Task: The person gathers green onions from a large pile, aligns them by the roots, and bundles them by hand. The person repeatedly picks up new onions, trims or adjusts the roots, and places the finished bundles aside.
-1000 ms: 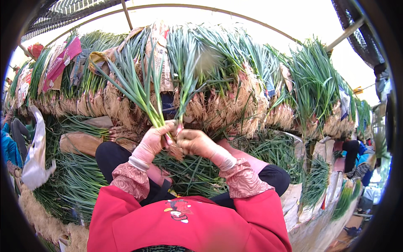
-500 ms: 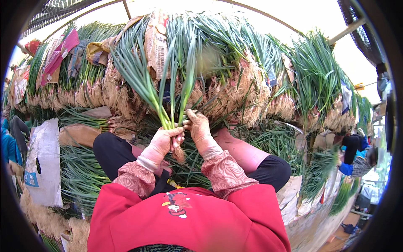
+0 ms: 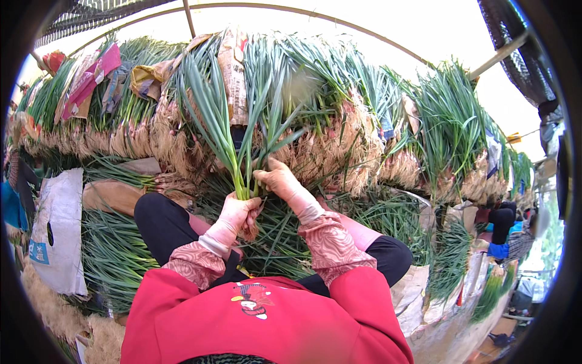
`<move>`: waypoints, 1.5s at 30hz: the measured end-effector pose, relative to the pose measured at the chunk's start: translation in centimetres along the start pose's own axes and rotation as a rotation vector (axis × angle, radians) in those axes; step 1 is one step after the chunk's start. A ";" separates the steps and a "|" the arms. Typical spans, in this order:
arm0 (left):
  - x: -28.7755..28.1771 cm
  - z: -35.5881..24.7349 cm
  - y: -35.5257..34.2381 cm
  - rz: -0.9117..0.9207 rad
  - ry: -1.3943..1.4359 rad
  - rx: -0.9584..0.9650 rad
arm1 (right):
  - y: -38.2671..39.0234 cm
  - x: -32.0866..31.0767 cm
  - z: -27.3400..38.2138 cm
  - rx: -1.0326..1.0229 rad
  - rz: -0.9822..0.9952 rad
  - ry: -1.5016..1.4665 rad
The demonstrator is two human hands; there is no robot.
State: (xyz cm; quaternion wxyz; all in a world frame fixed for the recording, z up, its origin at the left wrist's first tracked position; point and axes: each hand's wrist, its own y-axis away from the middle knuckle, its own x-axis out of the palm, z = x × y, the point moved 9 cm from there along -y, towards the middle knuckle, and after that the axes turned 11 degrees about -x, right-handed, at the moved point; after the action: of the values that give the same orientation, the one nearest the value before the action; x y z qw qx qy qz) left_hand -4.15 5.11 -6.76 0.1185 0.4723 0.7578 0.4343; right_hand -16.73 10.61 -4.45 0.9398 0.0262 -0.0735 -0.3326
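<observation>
Green leaves covered most of the ground [image 3: 276, 246], thickest at 6 and between 8 and 9 o'clock. Bunch of green onions [image 3: 229, 148] just off centre toward 10 o'clock, upright, leaves fanning up to 11. Left hand [image 3: 237, 214]: grip closed round its lower stems, above the roots. Right hand [image 3: 284, 181] at its 4 o'clock side, fingers bent near the stalks; could not tell whether that grip pinched a leaf.

A long bank of stacked onions [image 3: 364, 142] arched from 10 through 12 to 2, roots facing the worker. Pink cloth [image 3: 91, 84] lay over it at 10. White sack [image 3: 63, 224] between 8 and 9. Overhead, dark netting [image 3: 515, 42] at 2; a second person [image 3: 518, 246] between 3 and 4.
</observation>
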 end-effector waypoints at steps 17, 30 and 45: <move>-5.3 -18.1 16.2 0.478 0.641 0.518 | -0.1 -9.1 -0.1 -0.143 -0.199 1.139; -0.6 -5.7 -0.8 0.155 0.343 0.037 | 2.6 -3.2 4.8 0.170 -0.052 0.157; 1.1 -3.0 -0.2 0.406 0.342 0.053 | 1.4 -5.6 -6.0 0.039 -0.804 -0.997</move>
State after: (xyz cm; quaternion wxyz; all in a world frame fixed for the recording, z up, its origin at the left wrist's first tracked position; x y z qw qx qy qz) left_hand -6.60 4.38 -4.87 -0.1132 0.5375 0.6675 0.5027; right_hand -19.20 15.20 -10.90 0.5943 -0.0892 -0.4921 -0.6299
